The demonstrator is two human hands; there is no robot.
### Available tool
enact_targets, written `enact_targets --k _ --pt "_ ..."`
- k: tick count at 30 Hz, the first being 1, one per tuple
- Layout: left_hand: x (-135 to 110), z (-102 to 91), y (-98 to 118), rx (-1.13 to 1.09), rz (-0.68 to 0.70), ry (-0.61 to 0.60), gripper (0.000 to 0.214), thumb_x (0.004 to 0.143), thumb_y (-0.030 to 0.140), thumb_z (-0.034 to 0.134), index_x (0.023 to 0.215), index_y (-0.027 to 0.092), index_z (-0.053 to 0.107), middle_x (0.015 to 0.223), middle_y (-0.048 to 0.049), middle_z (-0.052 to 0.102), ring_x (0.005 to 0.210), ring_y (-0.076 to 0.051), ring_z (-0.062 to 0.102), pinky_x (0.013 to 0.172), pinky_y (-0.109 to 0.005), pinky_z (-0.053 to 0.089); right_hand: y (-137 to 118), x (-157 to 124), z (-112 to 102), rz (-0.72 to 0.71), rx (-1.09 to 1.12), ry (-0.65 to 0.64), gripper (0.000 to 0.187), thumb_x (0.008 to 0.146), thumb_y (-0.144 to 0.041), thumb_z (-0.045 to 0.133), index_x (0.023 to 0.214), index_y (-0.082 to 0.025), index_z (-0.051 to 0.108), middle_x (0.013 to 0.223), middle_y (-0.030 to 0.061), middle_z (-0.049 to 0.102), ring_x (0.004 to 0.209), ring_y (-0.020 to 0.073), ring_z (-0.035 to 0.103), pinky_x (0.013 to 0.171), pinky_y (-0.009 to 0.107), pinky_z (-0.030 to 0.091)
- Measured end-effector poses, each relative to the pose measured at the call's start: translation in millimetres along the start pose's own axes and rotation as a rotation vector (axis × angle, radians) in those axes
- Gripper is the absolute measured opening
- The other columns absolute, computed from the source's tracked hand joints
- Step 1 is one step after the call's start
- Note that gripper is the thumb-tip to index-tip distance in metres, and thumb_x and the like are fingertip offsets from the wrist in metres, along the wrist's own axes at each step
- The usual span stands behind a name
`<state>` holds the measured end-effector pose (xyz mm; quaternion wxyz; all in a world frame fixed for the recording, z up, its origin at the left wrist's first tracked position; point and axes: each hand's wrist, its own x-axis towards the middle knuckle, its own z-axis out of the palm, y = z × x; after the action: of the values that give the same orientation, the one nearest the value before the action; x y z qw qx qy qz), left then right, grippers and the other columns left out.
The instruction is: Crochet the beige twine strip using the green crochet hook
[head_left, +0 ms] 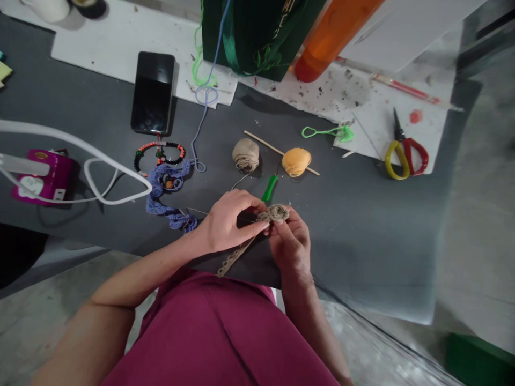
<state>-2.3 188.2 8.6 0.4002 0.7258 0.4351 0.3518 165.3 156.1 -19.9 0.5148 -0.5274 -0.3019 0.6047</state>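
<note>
Between my two hands is a beige crocheted strip (235, 258), its upper end rolled into a small rosette and its lacy tail hanging down to the left. My right hand (293, 240) pinches the rosette between thumb and fingers. My left hand (233, 220) closes its thumb and fingertips on the strip at the rosette's left side. A green-handled tool (270, 187) lies just above my fingertips; its tip is hard to make out. Beyond it rest a beige yarn ball (245, 154) and a yellow yarn ball (296, 162), with a thin wooden stick (263, 141) by them.
Blue crochet work (155, 193) and a beaded bracelet (177, 151) lie left, below a black phone (153, 92). A white cable (120, 170) loops near a magenta box (44, 177). Scissors (405, 155), a green bag (257, 37) and an orange cylinder (333, 37) stand or lie further back and right.
</note>
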Motion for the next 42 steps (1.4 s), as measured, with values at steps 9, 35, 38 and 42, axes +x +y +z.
enact_targets --k 9,35,38,42 --pt "-1 2.6 -2 -0.154 -0.135 -0.005 0.003 0.084 0.018 0.067 0.086 0.018 0.064 0.086 -0.0033 0.070 0.079 -0.015 0.064 0.073 -0.030 0.052 8 -2 1 -0.132 -0.175 0.048 0.022 0.083 -0.043 0.075 0.088 -0.025 0.065 0.071 -0.0039 0.065 0.058 0.0110 0.057 0.058 0.025 0.051" --pt "6 0.9 3 -0.801 -0.609 -0.100 0.011 0.076 0.015 0.071 0.083 0.013 0.063 0.072 0.0046 0.058 0.066 -0.006 0.051 0.068 -0.023 0.043 6 -2 4 -1.122 -0.923 0.173 0.022 0.085 -0.004 0.065 0.094 -0.025 0.060 0.087 0.0013 0.071 0.077 0.0159 0.070 0.070 0.030 0.057" --pt "6 1.7 4 -0.759 -0.606 -0.083 0.008 0.075 0.009 0.067 0.080 0.014 0.062 0.070 0.0049 0.057 0.066 -0.006 0.050 0.068 -0.023 0.043 5 -3 3 -1.180 -0.973 0.137 0.027 0.084 -0.002 0.066 0.097 -0.025 0.062 0.089 0.0023 0.072 0.079 0.0166 0.071 0.070 0.031 0.058" --pt "6 3.0 1 -0.729 -0.557 -0.077 0.008 0.075 0.008 0.065 0.080 0.014 0.064 0.070 0.0042 0.058 0.066 -0.007 0.051 0.068 -0.024 0.043 4 -4 2 -1.166 -0.948 0.097 0.030 0.084 -0.001 0.066 0.101 -0.025 0.064 0.092 0.0034 0.076 0.081 0.0176 0.074 0.072 0.032 0.059"
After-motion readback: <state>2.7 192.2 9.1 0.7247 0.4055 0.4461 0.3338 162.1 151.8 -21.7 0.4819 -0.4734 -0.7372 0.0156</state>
